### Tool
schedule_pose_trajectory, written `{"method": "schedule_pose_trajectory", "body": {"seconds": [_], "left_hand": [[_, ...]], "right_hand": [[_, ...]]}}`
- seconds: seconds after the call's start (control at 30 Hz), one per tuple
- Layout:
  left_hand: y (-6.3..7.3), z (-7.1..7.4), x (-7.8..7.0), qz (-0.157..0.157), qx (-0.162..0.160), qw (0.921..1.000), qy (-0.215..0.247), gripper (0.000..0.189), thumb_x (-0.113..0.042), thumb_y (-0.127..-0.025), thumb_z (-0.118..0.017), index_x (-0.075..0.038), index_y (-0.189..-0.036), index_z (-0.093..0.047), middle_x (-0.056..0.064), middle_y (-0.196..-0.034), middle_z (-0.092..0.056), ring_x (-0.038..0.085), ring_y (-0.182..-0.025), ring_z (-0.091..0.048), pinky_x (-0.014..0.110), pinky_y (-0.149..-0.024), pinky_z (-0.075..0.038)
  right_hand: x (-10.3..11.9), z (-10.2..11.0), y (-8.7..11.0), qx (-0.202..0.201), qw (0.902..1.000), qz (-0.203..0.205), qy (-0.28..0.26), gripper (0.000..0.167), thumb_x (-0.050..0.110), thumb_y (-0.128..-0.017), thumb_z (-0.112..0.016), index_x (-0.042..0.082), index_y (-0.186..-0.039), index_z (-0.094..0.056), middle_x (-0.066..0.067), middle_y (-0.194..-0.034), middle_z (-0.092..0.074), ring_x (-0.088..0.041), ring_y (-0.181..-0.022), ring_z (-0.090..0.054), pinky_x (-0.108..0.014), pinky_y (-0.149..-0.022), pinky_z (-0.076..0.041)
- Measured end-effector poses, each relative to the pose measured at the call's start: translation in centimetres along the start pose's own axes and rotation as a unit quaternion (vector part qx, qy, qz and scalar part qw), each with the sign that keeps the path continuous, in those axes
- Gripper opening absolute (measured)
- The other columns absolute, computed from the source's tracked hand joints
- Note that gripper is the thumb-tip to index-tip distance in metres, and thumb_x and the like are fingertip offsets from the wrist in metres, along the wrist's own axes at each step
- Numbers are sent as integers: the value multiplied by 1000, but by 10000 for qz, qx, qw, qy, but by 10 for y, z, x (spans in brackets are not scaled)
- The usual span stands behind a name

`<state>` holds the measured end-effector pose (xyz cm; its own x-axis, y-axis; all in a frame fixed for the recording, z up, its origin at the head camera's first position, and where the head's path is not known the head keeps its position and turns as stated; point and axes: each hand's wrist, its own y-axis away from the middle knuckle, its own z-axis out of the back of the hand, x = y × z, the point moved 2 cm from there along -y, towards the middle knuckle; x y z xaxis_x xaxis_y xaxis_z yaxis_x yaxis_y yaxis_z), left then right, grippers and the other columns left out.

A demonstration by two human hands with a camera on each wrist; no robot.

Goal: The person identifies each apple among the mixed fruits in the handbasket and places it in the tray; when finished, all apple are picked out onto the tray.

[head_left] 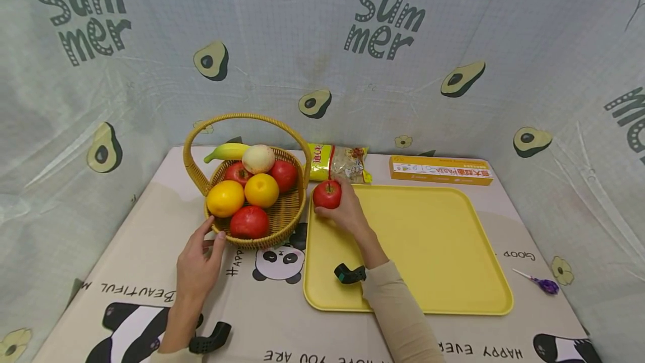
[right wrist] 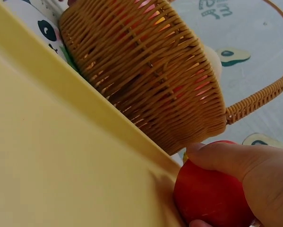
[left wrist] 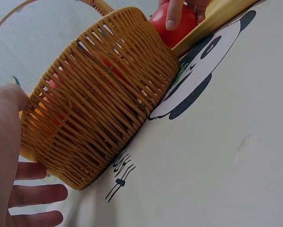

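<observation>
My right hand grips a red apple at the far left corner of the yellow tray. In the right wrist view, the thumb lies over the apple, close to the tray's rim. My left hand touches the near left side of a wicker basket, its lower fingers loosely extended. The basket holds a banana, a pale round item, two yellow-orange fruits and several red fruits. Its arched handle stands upright.
Behind the tray lie a yellow-and-clear food packet and an orange pasta box. A purple-wrapped lollipop is on the table right of the tray. Printed curtains close off the back and sides.
</observation>
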<state>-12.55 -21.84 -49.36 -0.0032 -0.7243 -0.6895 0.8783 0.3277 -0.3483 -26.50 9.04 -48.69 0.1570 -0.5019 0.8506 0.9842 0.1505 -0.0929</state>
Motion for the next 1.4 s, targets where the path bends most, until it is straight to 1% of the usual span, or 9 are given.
{"method": "schedule_pose_trajectory", "body": {"seconds": [0.3,0.53,0.63,0.77,0.97,1.1,1.2,1.3,1.4], "left_hand": [[0,1,-1,-59,-21,9999,86,50,-31,-101,-57,-12,-147,-51,15,-141,-60,34,-96,-71,-5,-83,-29],[1,1,-2,-76,-24,9999,84,50,-30,-101,-57,-11,-147,-50,16,-141,-60,34,-96,-71,-7,-82,-27],[2,2,-3,-45,-21,10000,85,49,-30,-101,-56,-11,-147,-51,16,-140,-60,35,-96,-70,-6,-82,-27],[2,3,-5,-24,-27,9999,116,49,-30,-102,-55,-11,-146,-51,17,-138,-61,35,-96,-70,-6,-81,-28],[2,3,-4,7,2,10000,98,49,-31,-102,-55,-12,-147,-51,16,-139,-61,34,-96,-71,-7,-81,-26],[2,3,-3,17,35,10000,80,49,-31,-102,-56,-12,-147,-50,15,-139,-61,33,-96,-71,-6,-81,-26],[2,3,-3,3,36,9999,103,49,-31,-102,-56,-12,-147,-50,15,-140,-61,33,-97,-70,-6,-81,-27],[2,3,-3,-4,37,9999,126,49,-32,-102,-55,-12,-147,-50,15,-140,-61,33,-96,-70,-6,-81,-29],[2,3,-3,-20,24,9999,127,49,-32,-102,-55,-12,-147,-50,15,-140,-61,33,-96,-70,-5,-81,-29]], "right_hand": [[2,1,0,37,9999,19,146,98,24,-75,-87,7,-154,-31,-17,-148,-45,-36,-132,-50,-54,-107,-48],[10,12,4,-70,9987,-286,407,102,37,-75,-85,9,-155,-29,-17,-150,-41,-36,-134,-47,-54,-104,-50],[15,19,5,-173,9984,-272,469,100,40,-76,-84,9,-155,-30,-18,-154,-38,-38,-138,-44,-56,-106,-47],[23,26,6,-329,9986,-73,413,97,39,-76,-84,8,-153,-33,-20,-153,-39,-39,-140,-41,-56,-109,-44],[35,34,13,-459,9987,186,125,88,37,-78,-81,9,-149,-37,-18,-148,-41,-40,-136,-43,-54,-111,-43],[45,36,17,-543,9977,400,51,83,37,-79,-81,10,-146,-40,-13,-146,-43,-36,-130,-46,-52,-108,-45],[53,38,21,-613,9959,671,4,77,34,-80,-80,9,-143,-43,-10,-144,-46,-33,-126,-49,-52,-105,-47],[62,37,25,-651,9927,1017,-53,72,30,-80,-79,8,-140,-46,-11,-141,-48,-33,-124,-52,-54,-102,-49],[71,33,28,-616,9893,1319,-57,70,27,-80,-79,9,-139,-48,-12,-136,-50,-34,-122,-53,-53,-95,-54]]}}
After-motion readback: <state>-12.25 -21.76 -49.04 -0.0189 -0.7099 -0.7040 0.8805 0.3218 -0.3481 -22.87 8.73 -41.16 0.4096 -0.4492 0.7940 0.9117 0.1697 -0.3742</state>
